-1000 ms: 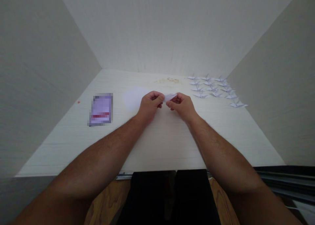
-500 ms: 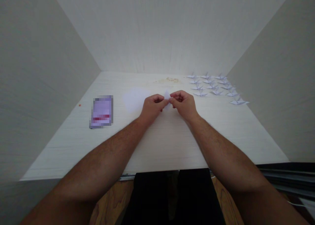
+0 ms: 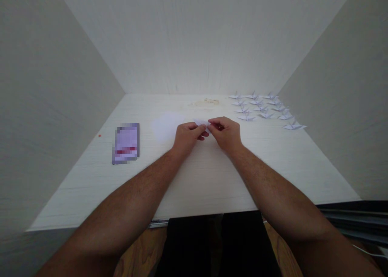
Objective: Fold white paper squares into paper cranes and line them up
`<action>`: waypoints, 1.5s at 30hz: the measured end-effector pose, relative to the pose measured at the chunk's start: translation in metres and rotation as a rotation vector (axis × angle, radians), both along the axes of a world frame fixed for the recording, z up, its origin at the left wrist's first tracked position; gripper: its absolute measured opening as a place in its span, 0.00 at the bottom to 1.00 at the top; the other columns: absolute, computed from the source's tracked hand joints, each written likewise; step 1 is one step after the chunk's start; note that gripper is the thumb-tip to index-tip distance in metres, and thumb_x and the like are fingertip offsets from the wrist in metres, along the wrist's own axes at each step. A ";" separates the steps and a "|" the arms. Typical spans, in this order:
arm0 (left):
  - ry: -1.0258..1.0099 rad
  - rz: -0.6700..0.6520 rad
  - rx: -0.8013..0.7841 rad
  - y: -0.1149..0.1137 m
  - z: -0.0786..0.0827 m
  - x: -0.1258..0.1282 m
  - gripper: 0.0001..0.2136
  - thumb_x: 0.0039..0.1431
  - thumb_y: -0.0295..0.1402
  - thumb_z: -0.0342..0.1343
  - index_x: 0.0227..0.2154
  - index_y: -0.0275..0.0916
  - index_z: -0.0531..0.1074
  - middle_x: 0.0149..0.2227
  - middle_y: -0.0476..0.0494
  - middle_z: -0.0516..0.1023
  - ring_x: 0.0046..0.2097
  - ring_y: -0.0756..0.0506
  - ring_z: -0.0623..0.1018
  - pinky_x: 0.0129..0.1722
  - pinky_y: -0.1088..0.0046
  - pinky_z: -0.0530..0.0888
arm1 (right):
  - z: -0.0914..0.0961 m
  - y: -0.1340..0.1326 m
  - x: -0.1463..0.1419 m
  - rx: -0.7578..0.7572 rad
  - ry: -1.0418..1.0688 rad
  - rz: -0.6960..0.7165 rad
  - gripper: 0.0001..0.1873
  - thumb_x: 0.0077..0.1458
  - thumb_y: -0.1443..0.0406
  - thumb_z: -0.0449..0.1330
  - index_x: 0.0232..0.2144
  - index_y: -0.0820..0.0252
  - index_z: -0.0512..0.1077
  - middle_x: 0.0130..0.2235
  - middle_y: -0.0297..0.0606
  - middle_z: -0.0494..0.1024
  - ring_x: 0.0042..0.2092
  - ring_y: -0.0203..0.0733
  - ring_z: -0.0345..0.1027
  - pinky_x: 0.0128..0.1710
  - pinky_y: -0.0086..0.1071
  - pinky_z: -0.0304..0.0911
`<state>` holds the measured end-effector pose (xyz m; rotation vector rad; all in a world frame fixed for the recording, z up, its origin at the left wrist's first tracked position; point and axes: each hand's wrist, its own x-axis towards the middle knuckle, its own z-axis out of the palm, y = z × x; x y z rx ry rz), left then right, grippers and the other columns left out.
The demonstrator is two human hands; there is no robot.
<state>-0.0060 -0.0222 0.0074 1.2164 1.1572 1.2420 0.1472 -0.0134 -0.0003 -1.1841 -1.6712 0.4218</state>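
Note:
Between my two hands is a small piece of folded white paper [image 3: 201, 121], partly covered by my fingers. My left hand [image 3: 188, 136] pinches it from the left with thumb and fingers closed. On the other side my right hand [image 3: 224, 131] grips its right end between thumb and forefinger. Left of my left hand lies a pale stack of paper sheets [image 3: 165, 125], flat on the table. Several white paper cranes [image 3: 260, 107] stand in rows at the back right, beyond my right hand.
The white table [image 3: 206, 180] is closed in by pale walls at the back and both sides. A tablet or phone with a blurred-out screen [image 3: 126, 142] lies on the left. A small orange spot [image 3: 100, 136] is near the left edge, and a brownish stain [image 3: 210, 102] is at the back.
The folded paper has turned from pointing upright to lying more sideways, tipped toward the left. Both hands remain closed on it, with fingers slightly shifted. The view has tilted a little.

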 end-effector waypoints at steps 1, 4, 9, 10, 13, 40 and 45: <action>0.002 0.000 -0.005 0.000 0.000 0.000 0.10 0.50 0.38 0.65 0.25 0.35 0.78 0.26 0.41 0.81 0.28 0.48 0.79 0.28 0.73 0.75 | 0.000 0.000 0.000 0.015 -0.017 -0.006 0.07 0.53 0.65 0.63 0.35 0.55 0.79 0.35 0.37 0.80 0.35 0.39 0.72 0.39 0.36 0.68; 0.016 0.003 -0.010 -0.001 0.001 0.000 0.10 0.51 0.38 0.65 0.24 0.35 0.78 0.25 0.40 0.81 0.26 0.48 0.78 0.28 0.72 0.75 | 0.001 -0.001 0.000 0.046 -0.052 -0.021 0.06 0.54 0.64 0.62 0.34 0.54 0.79 0.34 0.36 0.80 0.35 0.39 0.71 0.39 0.36 0.68; -0.002 -0.002 -0.009 -0.001 0.001 0.000 0.10 0.50 0.38 0.65 0.27 0.34 0.80 0.26 0.40 0.81 0.28 0.47 0.79 0.28 0.73 0.75 | 0.006 -0.006 -0.002 0.053 -0.050 -0.021 0.03 0.54 0.65 0.61 0.30 0.55 0.76 0.33 0.36 0.78 0.34 0.39 0.69 0.38 0.35 0.65; -0.009 -0.010 -0.008 -0.001 0.000 0.000 0.11 0.50 0.39 0.65 0.27 0.35 0.80 0.27 0.40 0.81 0.29 0.47 0.80 0.28 0.73 0.75 | 0.007 -0.006 -0.002 0.037 -0.032 -0.014 0.03 0.53 0.65 0.61 0.29 0.55 0.75 0.31 0.35 0.78 0.33 0.38 0.69 0.36 0.35 0.65; -0.031 -0.037 -0.003 -0.001 0.000 -0.001 0.11 0.49 0.39 0.66 0.29 0.35 0.81 0.28 0.41 0.82 0.30 0.47 0.80 0.29 0.73 0.75 | 0.010 -0.006 -0.003 -0.074 0.063 0.024 0.03 0.51 0.65 0.62 0.27 0.57 0.73 0.28 0.33 0.75 0.29 0.36 0.66 0.31 0.32 0.62; -0.161 -0.030 -0.128 -0.001 0.006 0.000 0.07 0.45 0.33 0.62 0.23 0.33 0.73 0.23 0.43 0.77 0.27 0.46 0.80 0.24 0.75 0.74 | 0.004 0.000 0.004 0.297 -0.172 0.200 0.08 0.58 0.69 0.58 0.30 0.57 0.76 0.32 0.36 0.80 0.37 0.39 0.73 0.41 0.34 0.67; -0.211 -0.048 -0.142 -0.002 0.008 -0.001 0.07 0.44 0.32 0.62 0.24 0.32 0.73 0.23 0.43 0.77 0.26 0.46 0.80 0.25 0.74 0.74 | 0.003 0.000 0.005 0.307 -0.153 0.204 0.08 0.58 0.69 0.58 0.30 0.57 0.77 0.33 0.37 0.80 0.38 0.39 0.73 0.40 0.33 0.68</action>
